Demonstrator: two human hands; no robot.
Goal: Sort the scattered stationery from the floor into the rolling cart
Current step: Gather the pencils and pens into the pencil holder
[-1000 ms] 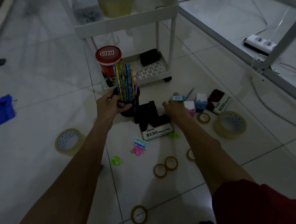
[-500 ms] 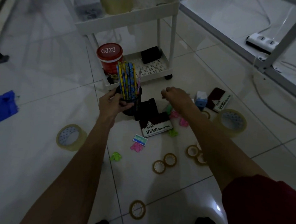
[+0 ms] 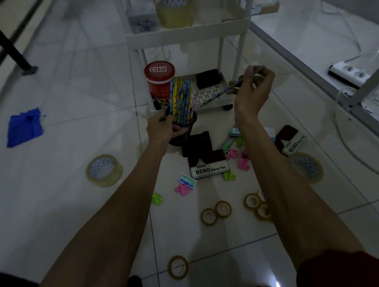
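Observation:
My left hand (image 3: 161, 127) grips a black pencil cup (image 3: 185, 129) on the floor, full of colourful pencils (image 3: 180, 100). Raised above the floor, my right hand (image 3: 256, 85) pinches a single pencil (image 3: 220, 94) that slants down towards the cup. The white rolling cart (image 3: 191, 32) stands just behind, with a tape roll (image 3: 175, 11) on its upper shelf and a red tub (image 3: 159, 79) and a black box (image 3: 209, 78) on its bottom shelf. Stamp pads (image 3: 209, 166), small tape rolls (image 3: 216, 212), erasers and clips lie scattered on the tiles.
A large tape roll (image 3: 103, 170) lies left of my arms and another large roll (image 3: 307, 167) at the right by a second stamp pad (image 3: 292, 140). A blue cloth (image 3: 24, 127) lies far left. A power strip (image 3: 349, 73) and cables sit under a metal frame at right.
My right hand has lifted from the scattered items on the floor, picking up a pencil and raising it beside the cart. My left hand has kept its hold on the pencil cup.

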